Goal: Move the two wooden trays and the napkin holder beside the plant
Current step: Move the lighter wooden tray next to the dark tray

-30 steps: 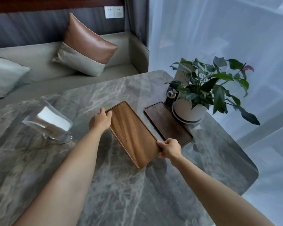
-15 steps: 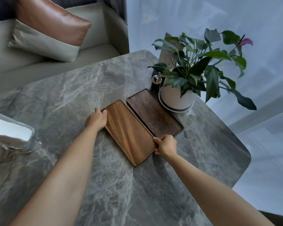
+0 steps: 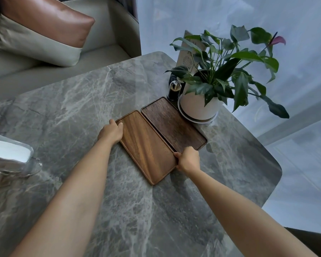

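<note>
**Both hands on the lighter tray, napkin holder half out of view**

My left hand [image 3: 111, 131] curls over the far left corner of the lighter wooden tray [image 3: 146, 147], fingers closed on its rim. My right hand [image 3: 188, 159] pinches the tray's right long edge near its near end; the fingertips are tucked under my knuckles, so I cannot tell how far they reach beneath the rim. The tray lies flat on the marble table [image 3: 82, 101], its long side against the darker wooden tray [image 3: 173, 123]; whether the two rims truly touch I cannot make out. The darker tray's far corner sits just beside the white pot of the plant [image 3: 228, 71], near the table's far right corner.

The napkin holder [image 3: 11, 156] stands at the table's left edge, well apart from the trays, cut off by the frame and blurred. Behind the pot, leaves hide most of a printed card [image 3: 188, 52] and part of a small dark toothpick jar [image 3: 174, 90].
</note>
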### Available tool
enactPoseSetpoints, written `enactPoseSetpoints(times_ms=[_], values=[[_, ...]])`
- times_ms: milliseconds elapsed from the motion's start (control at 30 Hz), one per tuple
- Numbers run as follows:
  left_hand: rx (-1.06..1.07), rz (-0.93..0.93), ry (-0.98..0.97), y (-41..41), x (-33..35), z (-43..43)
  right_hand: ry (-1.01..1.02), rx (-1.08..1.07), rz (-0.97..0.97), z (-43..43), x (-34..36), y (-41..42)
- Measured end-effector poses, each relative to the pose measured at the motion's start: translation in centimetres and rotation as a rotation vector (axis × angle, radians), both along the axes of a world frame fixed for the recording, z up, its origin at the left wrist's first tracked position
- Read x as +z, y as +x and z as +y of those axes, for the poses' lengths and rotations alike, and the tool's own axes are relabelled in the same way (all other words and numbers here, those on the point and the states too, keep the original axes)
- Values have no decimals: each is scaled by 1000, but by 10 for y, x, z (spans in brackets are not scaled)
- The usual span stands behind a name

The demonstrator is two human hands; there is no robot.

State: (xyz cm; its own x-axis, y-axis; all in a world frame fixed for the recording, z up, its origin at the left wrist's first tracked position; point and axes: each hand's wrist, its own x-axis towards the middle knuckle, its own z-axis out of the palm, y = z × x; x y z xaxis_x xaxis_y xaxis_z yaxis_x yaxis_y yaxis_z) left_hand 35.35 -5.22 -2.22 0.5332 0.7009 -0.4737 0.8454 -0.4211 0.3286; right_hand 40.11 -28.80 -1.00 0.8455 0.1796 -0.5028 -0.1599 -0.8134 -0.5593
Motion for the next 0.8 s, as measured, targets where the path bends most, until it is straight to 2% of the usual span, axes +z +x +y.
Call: enactPoseSetpoints(times_ms=[333,567,800], values=[[-24,-11,-66,0,3,-6,-281,280,-153,0,6,2],[-37,-8,-71,0,1,-6,-341,312,-186,1,5,6],[-121,52,110,-14,18,-4,-331,330,-270,9,20,1]])
